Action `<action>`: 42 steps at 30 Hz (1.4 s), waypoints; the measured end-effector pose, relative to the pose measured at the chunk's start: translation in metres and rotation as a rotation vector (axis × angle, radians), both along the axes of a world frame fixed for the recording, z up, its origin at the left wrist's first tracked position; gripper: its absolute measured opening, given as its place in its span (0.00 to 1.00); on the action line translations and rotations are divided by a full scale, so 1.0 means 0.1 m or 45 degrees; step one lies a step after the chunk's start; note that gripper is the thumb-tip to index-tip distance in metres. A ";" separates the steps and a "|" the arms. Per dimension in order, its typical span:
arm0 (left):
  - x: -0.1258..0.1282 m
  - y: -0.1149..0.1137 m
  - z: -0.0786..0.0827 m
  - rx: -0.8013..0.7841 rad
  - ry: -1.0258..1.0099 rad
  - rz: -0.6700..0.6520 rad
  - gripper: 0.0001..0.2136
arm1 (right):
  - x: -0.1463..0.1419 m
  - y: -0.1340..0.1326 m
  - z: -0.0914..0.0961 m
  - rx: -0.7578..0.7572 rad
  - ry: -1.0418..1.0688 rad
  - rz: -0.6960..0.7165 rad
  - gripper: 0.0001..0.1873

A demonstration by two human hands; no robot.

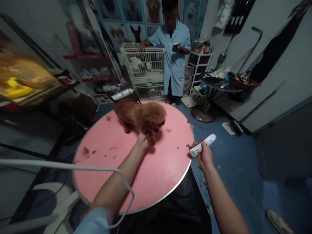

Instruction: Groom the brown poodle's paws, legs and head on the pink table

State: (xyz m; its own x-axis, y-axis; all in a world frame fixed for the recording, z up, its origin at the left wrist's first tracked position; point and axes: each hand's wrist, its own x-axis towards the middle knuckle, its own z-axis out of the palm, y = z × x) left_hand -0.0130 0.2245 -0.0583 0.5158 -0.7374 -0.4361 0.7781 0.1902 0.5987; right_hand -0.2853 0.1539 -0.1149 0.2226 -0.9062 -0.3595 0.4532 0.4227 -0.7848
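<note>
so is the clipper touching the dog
No, the right hand holds the clipper off the table edge, apart from the dog, whose leg the left hand grips.

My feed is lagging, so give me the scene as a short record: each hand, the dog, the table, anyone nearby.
left hand: holds the brown dog's front paw
right hand: grips a white clipper, off the table's right edge
brown dog: on the table, far side
round pink table: scattered fur clumps
other person: in a blue coat by the wire cage, holding a phone
</note>
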 end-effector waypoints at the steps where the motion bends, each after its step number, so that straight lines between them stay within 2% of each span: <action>1: -0.02 0.00 0.00 -0.050 0.079 0.005 0.05 | -0.01 0.01 0.00 -0.016 -0.051 -0.025 0.17; 4: -0.10 -0.03 0.00 -0.153 0.272 0.015 0.15 | 0.12 0.23 -0.01 -0.053 -0.149 0.127 0.22; 7: -0.18 -0.06 0.02 -0.215 0.360 -0.003 0.22 | 0.39 0.53 -0.05 -0.184 -0.073 0.268 0.27; 12: -0.25 -0.07 0.05 -0.284 0.505 -0.087 0.23 | 0.64 0.82 0.07 -0.341 0.043 0.111 0.28; 15: -0.24 -0.07 0.04 -0.347 0.604 -0.094 0.22 | 0.67 0.92 0.19 -0.556 0.129 0.053 0.26; 18: -0.22 -0.07 0.00 -0.355 0.657 -0.091 0.22 | 0.74 1.01 0.22 -0.788 0.232 0.037 0.23; 21: -0.22 -0.07 -0.04 -0.359 0.666 -0.112 0.22 | 0.86 1.06 0.17 -0.919 0.245 0.067 0.22; 27: -0.24 -0.07 -0.06 -0.411 0.607 -0.125 0.18 | 0.99 1.07 0.16 -1.024 0.229 0.039 0.21; 31: -0.25 -0.05 0.01 -0.407 0.520 -0.150 0.16 | 0.99 1.06 0.22 -1.077 0.210 0.004 0.20; 37: -0.28 -0.02 0.16 -0.372 0.474 -0.168 0.18 | 1.00 1.07 0.24 -1.138 0.209 0.015 0.21; 42: -0.29 0.01 0.17 -0.378 0.482 -0.215 0.18 | 1.00 1.08 0.23 -1.089 0.271 -0.016 0.23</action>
State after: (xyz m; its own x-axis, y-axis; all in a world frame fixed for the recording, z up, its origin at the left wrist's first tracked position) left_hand -0.0422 0.2254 -0.0410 0.2249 -0.9174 -0.3283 0.9647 0.1621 0.2078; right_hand -0.1857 0.2619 -0.0917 0.2166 -0.8858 0.4105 0.2619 -0.3523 -0.8985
